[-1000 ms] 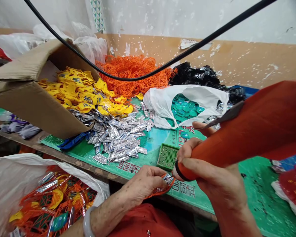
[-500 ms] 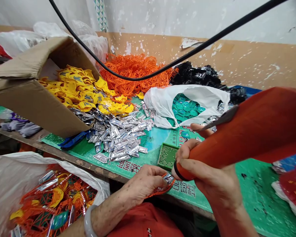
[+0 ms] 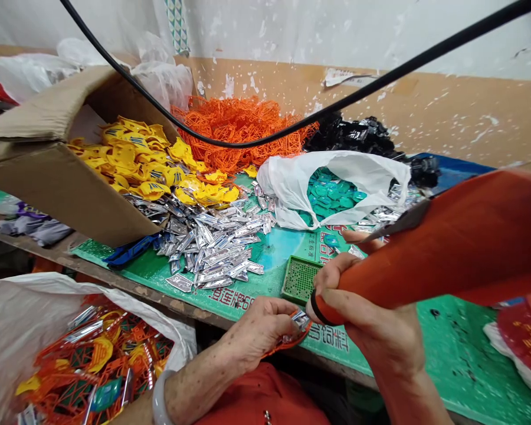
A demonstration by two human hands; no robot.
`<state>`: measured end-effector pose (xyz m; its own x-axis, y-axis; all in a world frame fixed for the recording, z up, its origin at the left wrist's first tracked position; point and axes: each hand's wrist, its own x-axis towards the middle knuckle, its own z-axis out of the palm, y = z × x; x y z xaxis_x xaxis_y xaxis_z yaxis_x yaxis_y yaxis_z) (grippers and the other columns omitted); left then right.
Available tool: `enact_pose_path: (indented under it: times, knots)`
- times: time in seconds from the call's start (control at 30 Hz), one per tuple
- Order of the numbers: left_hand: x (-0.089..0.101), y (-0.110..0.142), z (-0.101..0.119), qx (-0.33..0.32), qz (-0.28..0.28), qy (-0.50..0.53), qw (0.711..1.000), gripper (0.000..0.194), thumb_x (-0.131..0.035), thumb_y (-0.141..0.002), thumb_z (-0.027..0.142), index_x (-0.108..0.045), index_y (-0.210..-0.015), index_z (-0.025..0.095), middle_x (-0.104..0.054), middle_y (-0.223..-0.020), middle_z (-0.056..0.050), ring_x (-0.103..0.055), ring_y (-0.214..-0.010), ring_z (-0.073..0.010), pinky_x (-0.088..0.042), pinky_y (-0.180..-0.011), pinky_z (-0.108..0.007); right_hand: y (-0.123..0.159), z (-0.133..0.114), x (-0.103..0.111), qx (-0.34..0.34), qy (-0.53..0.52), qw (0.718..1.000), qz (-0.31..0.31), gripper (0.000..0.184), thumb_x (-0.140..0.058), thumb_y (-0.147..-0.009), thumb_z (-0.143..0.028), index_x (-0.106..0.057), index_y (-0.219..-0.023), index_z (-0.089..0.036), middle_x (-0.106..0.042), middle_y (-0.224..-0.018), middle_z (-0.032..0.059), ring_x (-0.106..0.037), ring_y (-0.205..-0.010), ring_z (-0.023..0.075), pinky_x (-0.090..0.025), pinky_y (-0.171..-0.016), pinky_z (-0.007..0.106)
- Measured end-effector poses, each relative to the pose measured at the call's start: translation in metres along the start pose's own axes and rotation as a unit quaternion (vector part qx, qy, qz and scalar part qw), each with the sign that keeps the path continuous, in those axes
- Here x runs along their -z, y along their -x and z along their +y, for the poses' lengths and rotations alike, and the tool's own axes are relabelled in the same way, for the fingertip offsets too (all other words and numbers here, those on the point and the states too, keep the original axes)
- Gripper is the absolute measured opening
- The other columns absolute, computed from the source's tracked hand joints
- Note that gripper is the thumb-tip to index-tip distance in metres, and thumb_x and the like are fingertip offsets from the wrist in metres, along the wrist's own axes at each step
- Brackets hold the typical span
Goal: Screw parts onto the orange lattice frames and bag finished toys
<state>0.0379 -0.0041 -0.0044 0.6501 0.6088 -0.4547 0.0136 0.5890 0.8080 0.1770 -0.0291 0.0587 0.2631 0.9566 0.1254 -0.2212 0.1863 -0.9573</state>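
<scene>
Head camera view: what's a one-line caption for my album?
Left hand holds small silver pieces on an orange plastic strip; right hand grips an orange tool.

Orange tapered tool (image 3: 442,248) now tilted flatter; right hand (image 3: 371,313) slightly leftward.

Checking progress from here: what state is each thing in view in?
Left hand: pinching a silver piece against orange plastic.
Right hand: closed around the orange-handled tool.
Cardboard box: open, holding yellow pieces.
White plastic bag: open, teal pieces showing.
White sack: open, holding orange frames.
</scene>
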Motion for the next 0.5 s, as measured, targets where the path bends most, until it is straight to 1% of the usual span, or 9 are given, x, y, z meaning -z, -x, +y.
enact_pose_path:
  times: [0.1,0.2,0.27,0.37,0.43,0.5]
  knots:
    - [-0.003,0.001,0.002,0.014,0.014,0.045,0.999,0.006,-0.059,-0.055,0.019,-0.058,-0.058,0.014,-0.042,-0.052,0.004,-0.03,-0.051,-0.0079,-0.018,-0.053,-0.028,0.002,0.004,0.001,0.001,-0.012,1.0,-0.008,0.067,-0.073,-0.066,-0.013,-0.043,-0.124,-0.029,-0.059,-0.069,-0.0057,-0.056,-0.06,0.0134,-0.047,-0.05,0.026]
    - [-0.004,0.002,0.001,0.01,0.009,0.057,0.998,0.004,-0.058,-0.055,0.018,-0.058,-0.057,0.013,-0.042,-0.05,0.005,-0.029,-0.049,-0.0076,-0.016,-0.052,-0.028,0.004,0.007,0.001,-0.004,-0.018,1.0,-0.014,0.065,-0.073,-0.066,-0.014,-0.043,-0.122,-0.029,-0.058,-0.069,-0.0059,-0.054,-0.06,0.0135,-0.047,-0.051,0.027]
    - [-0.004,0.002,0.0,0.006,0.003,0.062,0.998,0.004,-0.058,-0.055,0.018,-0.059,-0.056,0.014,-0.042,-0.05,0.005,-0.029,-0.049,-0.0075,-0.016,-0.052,-0.028,0.005,0.006,0.001,0.002,-0.021,1.0,-0.01,0.062,-0.073,-0.066,-0.014,-0.044,-0.119,-0.03,-0.058,-0.069,-0.0062,-0.054,-0.06,0.0137,-0.048,-0.052,0.028]
    - [-0.002,0.005,0.002,0.004,0.002,0.064,0.998,0.006,-0.06,-0.056,0.018,-0.062,-0.059,0.013,-0.047,-0.053,0.004,-0.032,-0.051,-0.0077,-0.02,-0.052,-0.026,0.005,0.001,0.0,0.013,-0.042,0.999,-0.003,0.065,-0.073,-0.064,-0.013,-0.046,-0.119,-0.031,-0.059,-0.067,-0.0064,-0.055,-0.06,0.0148,-0.049,-0.051,0.028]
    - [0.0,0.009,0.006,0.006,0.007,0.059,0.998,0.009,-0.062,-0.057,0.018,-0.066,-0.064,0.013,-0.051,-0.056,0.003,-0.035,-0.053,-0.008,-0.022,-0.053,-0.025,0.001,-0.005,0.0,0.029,-0.066,0.997,0.015,0.065,-0.072,-0.063,-0.012,-0.048,-0.12,-0.031,-0.059,-0.066,-0.0059,-0.056,-0.059,0.0152,-0.049,-0.05,0.029]
    - [0.004,0.017,0.012,0.011,0.005,0.041,0.999,0.014,-0.062,-0.06,0.018,-0.069,-0.07,0.013,-0.052,-0.057,0.003,-0.036,-0.052,-0.0076,-0.023,-0.052,-0.024,-0.007,-0.009,0.003,0.065,-0.077,0.994,0.05,0.059,-0.069,-0.063,-0.01,-0.053,-0.116,-0.029,-0.059,-0.065,-0.0054,-0.056,-0.057,0.0147,-0.05,-0.05,0.029]
